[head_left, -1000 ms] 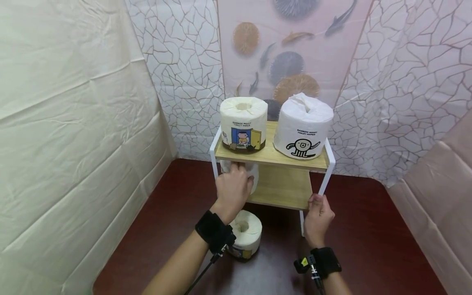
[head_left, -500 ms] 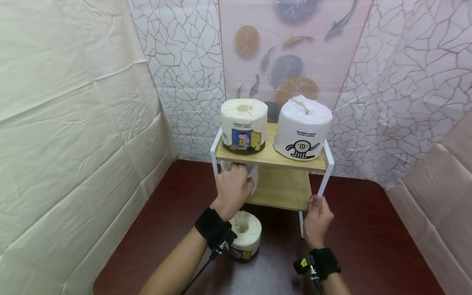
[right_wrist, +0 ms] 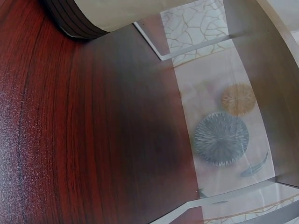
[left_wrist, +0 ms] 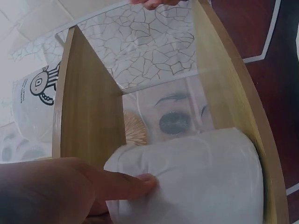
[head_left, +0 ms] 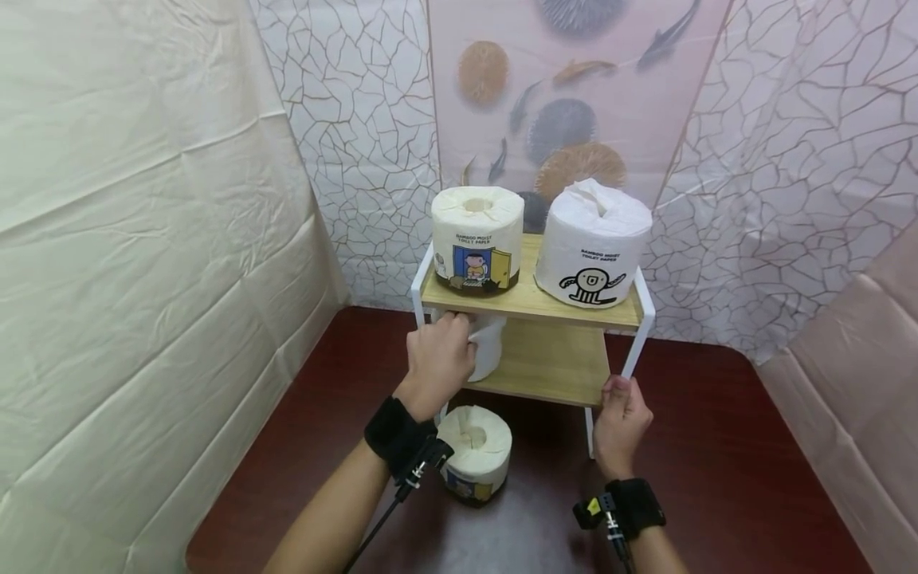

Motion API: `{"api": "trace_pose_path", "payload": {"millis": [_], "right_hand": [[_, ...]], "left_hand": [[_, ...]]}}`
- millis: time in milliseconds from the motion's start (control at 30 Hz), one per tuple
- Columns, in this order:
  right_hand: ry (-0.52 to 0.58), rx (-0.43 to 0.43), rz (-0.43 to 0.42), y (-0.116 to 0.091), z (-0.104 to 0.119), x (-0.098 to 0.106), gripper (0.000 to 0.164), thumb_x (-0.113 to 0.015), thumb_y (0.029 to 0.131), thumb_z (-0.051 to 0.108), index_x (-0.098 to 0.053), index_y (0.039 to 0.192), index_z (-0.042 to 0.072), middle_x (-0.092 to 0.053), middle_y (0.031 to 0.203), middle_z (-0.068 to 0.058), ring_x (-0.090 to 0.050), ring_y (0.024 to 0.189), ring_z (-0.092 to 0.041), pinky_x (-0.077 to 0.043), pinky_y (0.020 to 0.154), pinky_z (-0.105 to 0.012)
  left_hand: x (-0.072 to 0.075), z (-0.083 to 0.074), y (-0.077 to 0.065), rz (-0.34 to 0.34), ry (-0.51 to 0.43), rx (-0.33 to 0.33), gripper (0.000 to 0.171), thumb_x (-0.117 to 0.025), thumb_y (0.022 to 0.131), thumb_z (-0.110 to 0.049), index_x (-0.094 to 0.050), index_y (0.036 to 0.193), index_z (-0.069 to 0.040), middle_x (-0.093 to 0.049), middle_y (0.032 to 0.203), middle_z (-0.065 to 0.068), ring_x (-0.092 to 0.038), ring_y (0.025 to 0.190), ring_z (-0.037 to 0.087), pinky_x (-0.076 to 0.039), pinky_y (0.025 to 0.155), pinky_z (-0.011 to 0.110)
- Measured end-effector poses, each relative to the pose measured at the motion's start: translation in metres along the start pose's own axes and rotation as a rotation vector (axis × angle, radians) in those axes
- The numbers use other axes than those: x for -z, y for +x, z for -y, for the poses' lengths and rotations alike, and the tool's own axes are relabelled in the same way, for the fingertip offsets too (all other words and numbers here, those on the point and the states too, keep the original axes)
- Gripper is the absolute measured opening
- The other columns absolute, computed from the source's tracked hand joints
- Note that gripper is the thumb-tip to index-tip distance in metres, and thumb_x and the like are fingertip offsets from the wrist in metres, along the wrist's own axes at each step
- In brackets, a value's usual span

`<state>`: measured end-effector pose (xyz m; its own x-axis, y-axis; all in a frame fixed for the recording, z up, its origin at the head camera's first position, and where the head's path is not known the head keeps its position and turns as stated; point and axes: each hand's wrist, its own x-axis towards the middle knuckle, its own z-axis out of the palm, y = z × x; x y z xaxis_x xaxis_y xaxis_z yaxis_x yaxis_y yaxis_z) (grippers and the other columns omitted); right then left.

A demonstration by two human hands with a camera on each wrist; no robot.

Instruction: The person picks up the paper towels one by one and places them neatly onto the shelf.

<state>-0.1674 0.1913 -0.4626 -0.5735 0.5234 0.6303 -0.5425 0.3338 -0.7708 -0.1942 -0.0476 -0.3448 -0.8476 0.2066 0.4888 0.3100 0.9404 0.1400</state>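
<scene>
A small two-tier shelf (head_left: 555, 363) with wooden boards and a white frame stands on the table. On the left of its lower board is a white toilet paper roll (head_left: 488, 352). My left hand (head_left: 439, 351) holds this roll near its top, just beneath the upper board. In the left wrist view the thumb (left_wrist: 135, 184) presses the wrapper of the roll (left_wrist: 210, 182), while the other fingers are mostly hidden. My right hand (head_left: 621, 422) grips the shelf's white right front leg beside the lower board's corner.
Two wrapped toilet paper rolls stand on the upper board: a cream one (head_left: 476, 239) and a white one (head_left: 594, 247). Another cream roll (head_left: 476, 454) sits on the dark red table (head_left: 717, 462) below the shelf's front left. Draped cloth walls (head_left: 179, 239) surround the table.
My left hand has shifted slightly left and toward me, baring more of the lower-board roll. The right hand keeps its grip on the shelf leg.
</scene>
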Motion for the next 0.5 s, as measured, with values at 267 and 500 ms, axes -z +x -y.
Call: {"api": "trace_pose_path", "payload": {"millis": [267, 500], "right_hand": [[-0.001, -0.004, 0.01, 0.0, -0.001, 0.001, 0.047, -0.043, 0.116, 0.021, -0.055, 0.085, -0.012, -0.037, 0.062, 0.002, -0.028, 0.054, 0.0, -0.021, 0.052, -0.022], [-0.003, 0.005, -0.002, 0.0, -0.002, 0.0, 0.048, -0.043, 0.116, 0.022, -0.055, 0.085, -0.013, -0.037, 0.062, 0.003, -0.027, 0.054, 0.0, -0.022, 0.053, -0.022]], "left_hand": [[0.001, 0.001, -0.002, 0.043, 0.036, 0.002, 0.01, -0.065, 0.096, -0.006, -0.074, 0.097, -0.01, -0.061, 0.079, 0.004, -0.055, 0.056, 0.021, -0.044, 0.045, 0.039], [-0.003, -0.01, 0.001, 0.054, 0.113, 0.068, 0.035, -0.076, 0.094, -0.043, -0.071, 0.081, -0.011, -0.061, 0.077, 0.005, -0.054, 0.055, 0.02, -0.045, 0.046, 0.04]]}}
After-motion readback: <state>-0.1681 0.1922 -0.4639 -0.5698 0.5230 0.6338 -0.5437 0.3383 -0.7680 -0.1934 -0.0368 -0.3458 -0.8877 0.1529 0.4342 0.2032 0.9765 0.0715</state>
